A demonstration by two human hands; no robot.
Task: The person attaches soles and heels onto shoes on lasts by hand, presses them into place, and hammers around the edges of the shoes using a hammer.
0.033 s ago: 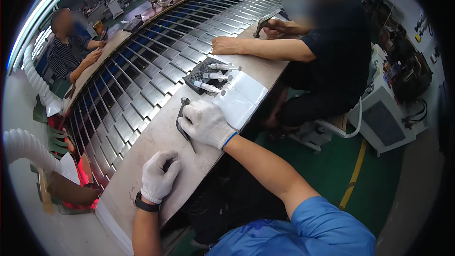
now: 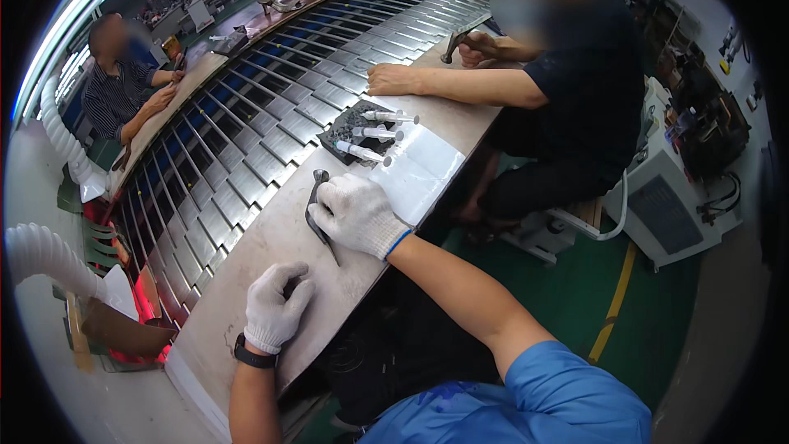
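My right hand [image 2: 355,212], in a white knit glove with a blue edge, rests on the worktop with its fingers curled on a dark, slender curved piece [image 2: 316,215]. That piece has a rounded knob at its far end and a thin tip toward me; part of it is hidden by the hand. Nearer and to the left, my gloved left hand [image 2: 277,304] lies loosely closed on the worktop [image 2: 234,329], with nothing visible in it. Beyond my right hand, several white syringes [image 2: 363,152] lie across a dark grey speckled block [image 2: 349,119], beside a white sheet [image 2: 423,168].
A slatted metal conveyor [image 2: 246,156] curves along the worktop's far side. To the right a seated co-worker [image 2: 575,74] holds a dark tool-like piece [image 2: 454,43]. Another person [image 2: 123,90] sits across the conveyor. White ribbed hoses [image 2: 49,255] hang at left.
The co-worker's dark piece has shifted very slightly. Both my hands stay where they were.
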